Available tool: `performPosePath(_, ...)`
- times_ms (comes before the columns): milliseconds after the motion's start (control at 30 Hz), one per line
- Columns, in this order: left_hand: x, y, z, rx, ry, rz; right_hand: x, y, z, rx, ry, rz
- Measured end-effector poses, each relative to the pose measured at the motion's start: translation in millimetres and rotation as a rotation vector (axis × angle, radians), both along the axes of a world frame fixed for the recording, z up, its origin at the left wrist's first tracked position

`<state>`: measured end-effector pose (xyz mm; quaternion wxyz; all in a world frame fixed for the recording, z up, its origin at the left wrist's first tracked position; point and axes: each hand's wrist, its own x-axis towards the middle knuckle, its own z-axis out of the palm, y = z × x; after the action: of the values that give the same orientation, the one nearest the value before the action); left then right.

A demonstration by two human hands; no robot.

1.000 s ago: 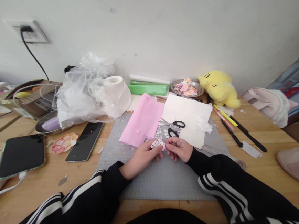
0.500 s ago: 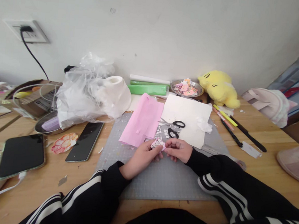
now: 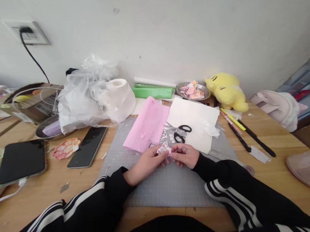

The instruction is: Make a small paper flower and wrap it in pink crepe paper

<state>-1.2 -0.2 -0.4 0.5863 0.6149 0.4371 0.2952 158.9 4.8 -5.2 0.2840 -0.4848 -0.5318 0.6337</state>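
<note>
My left hand (image 3: 146, 163) and my right hand (image 3: 184, 154) meet over the grey cutting mat (image 3: 165, 188), both pinching a small patterned paper piece (image 3: 164, 148) with pink and white print. Each hand's fingers are closed on an edge of it. Just beyond lie black-handled scissors (image 3: 182, 132) on a patterned scrap, a pink paper sheet (image 3: 148, 124) to the left and a white sheet (image 3: 193, 122) to the right.
Two phones (image 3: 88, 146) (image 3: 22, 160) lie on the wooden table at left, near a plastic bag with a paper roll (image 3: 97, 95). At the back stand green rolls (image 3: 153, 92), a dish of paper bits (image 3: 193, 91) and a yellow plush (image 3: 228, 90). Pens (image 3: 239, 131) lie right.
My hands stay together on the paper piece; the fingers shift slightly on it. Nothing else has moved.
</note>
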Motion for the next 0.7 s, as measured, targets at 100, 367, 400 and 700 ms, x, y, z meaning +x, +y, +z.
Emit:
performPosePath(100, -0.2, 0.2, 0.8, -0.003, 0.005, -0.01, 0.1, -0.4, -0.4, 0.01, -0.004, 0.005)
performPosePath(367, 0.6, -0.2, 0.8, -0.016, 0.0, -0.017, 0.9, -0.8, -3.6, 0.021, -0.015, 0.016)
performPosePath(400, 0.6, -0.1, 0.5, -0.017, 0.0, -0.02, 1.0, -0.7, -3.9, 0.021, -0.016, 0.019)
performPosePath(700, 1.2, -0.3, 0.0, -0.011, -0.015, -0.032, -0.5, -1.3, 0.0, 0.033, -0.034, 0.009)
